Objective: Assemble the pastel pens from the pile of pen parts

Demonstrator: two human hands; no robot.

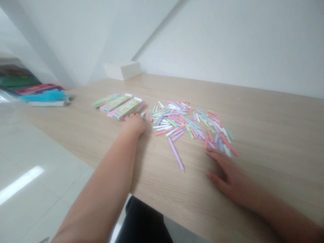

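Note:
My left hand (134,123) is at the near end of several slim pastel chalk boxes (128,107). Its fingers are bent down against the closest box, and a small white piece (143,115) shows beside them. What the fingers hold is partly hidden. A loose heap of pastel chalk sticks (174,118) in white, purple, green, blue and coral spreads across the table. Over on the right, my right hand (225,172) rests with thumb and fingers apart, fingertips beside the heap's near right edge. A longer purple pen-like stick (176,154) lies alone between the hands.
The wooden table (265,135) runs back to a white wall. A white box (124,70) stands at the back left. Blurred colourful packages (45,94) lie at the far left. Below the front edge are a dark object (144,221) and a tiled floor (30,162).

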